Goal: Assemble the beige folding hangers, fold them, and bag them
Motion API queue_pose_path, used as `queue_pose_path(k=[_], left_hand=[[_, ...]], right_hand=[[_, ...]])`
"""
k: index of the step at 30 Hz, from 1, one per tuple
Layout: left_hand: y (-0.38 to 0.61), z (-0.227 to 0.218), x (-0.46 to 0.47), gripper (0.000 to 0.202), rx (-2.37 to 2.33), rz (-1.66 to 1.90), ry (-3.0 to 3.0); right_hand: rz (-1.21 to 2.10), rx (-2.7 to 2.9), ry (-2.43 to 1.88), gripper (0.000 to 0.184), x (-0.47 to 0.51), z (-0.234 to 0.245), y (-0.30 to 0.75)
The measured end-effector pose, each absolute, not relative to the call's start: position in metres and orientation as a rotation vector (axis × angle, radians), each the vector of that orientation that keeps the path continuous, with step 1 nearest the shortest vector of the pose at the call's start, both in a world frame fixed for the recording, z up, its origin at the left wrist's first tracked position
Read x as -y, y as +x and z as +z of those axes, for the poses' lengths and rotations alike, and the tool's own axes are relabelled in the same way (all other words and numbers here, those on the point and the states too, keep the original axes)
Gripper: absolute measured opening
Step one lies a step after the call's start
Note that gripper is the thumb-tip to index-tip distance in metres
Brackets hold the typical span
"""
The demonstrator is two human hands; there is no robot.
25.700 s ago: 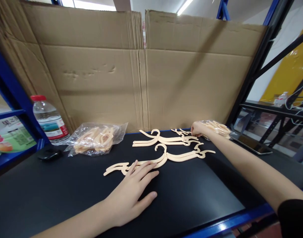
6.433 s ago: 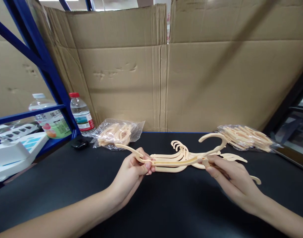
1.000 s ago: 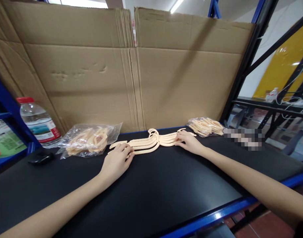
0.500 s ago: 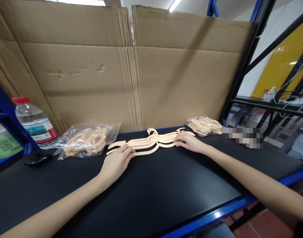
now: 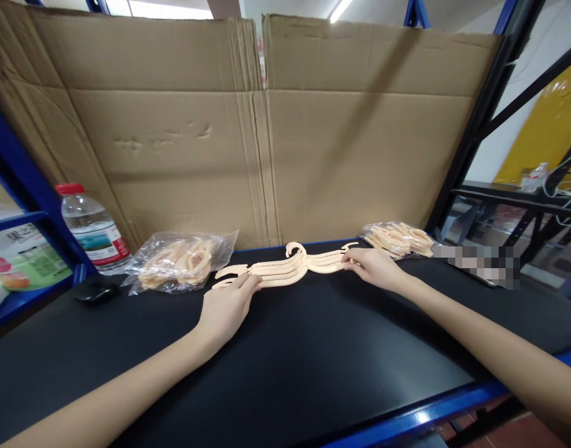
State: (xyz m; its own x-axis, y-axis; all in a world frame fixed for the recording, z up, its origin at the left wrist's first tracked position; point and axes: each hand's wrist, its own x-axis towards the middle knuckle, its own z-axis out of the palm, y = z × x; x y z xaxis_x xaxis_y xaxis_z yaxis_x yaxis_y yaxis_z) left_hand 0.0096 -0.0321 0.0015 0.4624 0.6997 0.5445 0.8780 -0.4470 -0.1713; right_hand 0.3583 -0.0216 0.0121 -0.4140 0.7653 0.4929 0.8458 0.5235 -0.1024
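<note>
A stack of cream plastic hangers (image 5: 283,274) lies on the black tabletop, hooks pointing to the cardboard behind. My left hand (image 5: 228,303) is closed on the left arms of the hangers, fingertips over the front edge. The right arms are pinched between the thumb and fingers of my right hand (image 5: 370,266). Under my fingers, parts of the hangers are hidden. A clear bag of similar cream hangers (image 5: 176,261) lies to the left of the stack. Another bagged bundle of hangers (image 5: 397,239) lies beyond my right hand.
A water bottle with a red cap (image 5: 95,233) stands at the left, with a black computer mouse (image 5: 97,292) in front of it. Cardboard (image 5: 183,137) walls off the back. A pixelated flat object (image 5: 484,264) lies at the right. Blue metal edging (image 5: 420,418) runs along the table front.
The hangers, whose front one lay apart with a gap, now sit closely lined up in one stack, both hands still on them. The whole view has shifted slightly.
</note>
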Motion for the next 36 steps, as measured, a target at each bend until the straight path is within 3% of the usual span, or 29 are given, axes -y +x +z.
queue_pose_path(k=[14,36], left_hand=[[0.009,0.002,0.032,0.016,1.03,-0.818,-2.364],[0.002,-0.004,0.019,0.022,1.069,-1.264,-2.506]], right_hand=[[-0.533,2.17,-1.275,0.014,0.022,0.006,0.355],[-0.737,2.129,-1.204,0.022,0.025,0.002,0.345]])
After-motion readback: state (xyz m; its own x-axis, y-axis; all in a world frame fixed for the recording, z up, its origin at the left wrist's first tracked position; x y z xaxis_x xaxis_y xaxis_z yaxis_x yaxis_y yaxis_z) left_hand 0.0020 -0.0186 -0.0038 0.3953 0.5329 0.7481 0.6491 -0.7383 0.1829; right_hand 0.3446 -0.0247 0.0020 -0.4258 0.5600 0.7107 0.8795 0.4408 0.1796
